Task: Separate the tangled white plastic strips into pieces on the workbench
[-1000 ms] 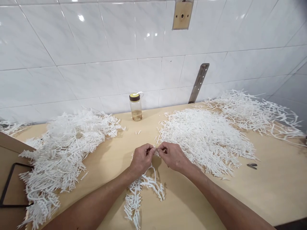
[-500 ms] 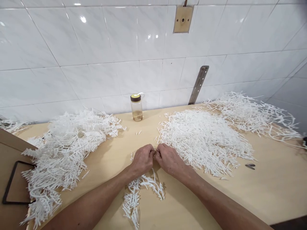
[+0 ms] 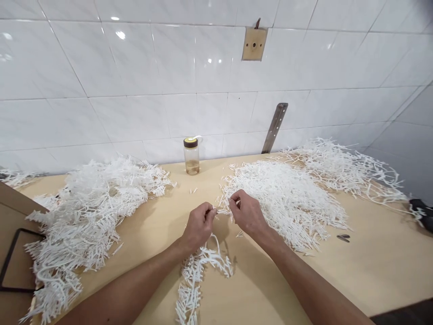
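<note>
My left hand is closed in a pinch on a white branched strand, which trails below it over the table. A thin white end also sticks out from its fingertips. My right hand is closed, thumb against fingers, a little apart from the left, at the near left edge of a pile of small white pieces; what it pinches is too small to name. A few loose white bits lie below and between the hands.
A large white branched heap lies at left, beside a brown box with a black handle. A lidded bottle stands near the wall. At right are tangled white strands, small metal pieces and a black object.
My hands have moved apart, the right one up and to the right. Loose white bits now show on the table between them. The view has tilted slightly up.
</note>
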A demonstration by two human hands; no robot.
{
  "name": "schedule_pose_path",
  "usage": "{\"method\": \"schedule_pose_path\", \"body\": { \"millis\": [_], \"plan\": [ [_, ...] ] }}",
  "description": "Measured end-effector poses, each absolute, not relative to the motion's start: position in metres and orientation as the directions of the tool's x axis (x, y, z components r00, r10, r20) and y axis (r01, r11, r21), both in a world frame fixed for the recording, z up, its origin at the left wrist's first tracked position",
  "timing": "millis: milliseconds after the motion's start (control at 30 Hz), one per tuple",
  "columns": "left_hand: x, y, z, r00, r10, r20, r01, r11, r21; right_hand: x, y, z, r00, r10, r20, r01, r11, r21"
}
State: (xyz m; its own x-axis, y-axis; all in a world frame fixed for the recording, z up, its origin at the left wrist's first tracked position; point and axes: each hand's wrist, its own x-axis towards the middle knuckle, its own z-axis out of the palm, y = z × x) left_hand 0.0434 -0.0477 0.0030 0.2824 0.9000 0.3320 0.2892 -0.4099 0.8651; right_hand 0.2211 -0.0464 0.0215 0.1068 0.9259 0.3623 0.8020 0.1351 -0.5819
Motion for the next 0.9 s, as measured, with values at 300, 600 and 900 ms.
{"method": "schedule_pose_path", "body": {
  "millis": [300, 600, 900],
  "plan": [
    [0.043, -0.038, -0.003, 0.229, 0.964, 0.134, 0.208, -0.183, 0.961, 0.222, -0.052, 0.021, 0.045, 0.939, 0.341, 0.693, 0.216, -0.688],
    [0.046, -0.039, 0.000, 0.235, 0.966, 0.111, 0.253, -0.171, 0.952, 0.207, -0.060, 0.021, -0.126, 0.972, 0.200, 0.687, 0.231, -0.689],
    [0.047, -0.044, 0.002, 0.268, 0.947, 0.175, 0.375, -0.270, 0.887, 0.208, -0.062, 0.012, -0.233, 0.926, 0.297, 0.832, 0.348, -0.433]
  ]
}}
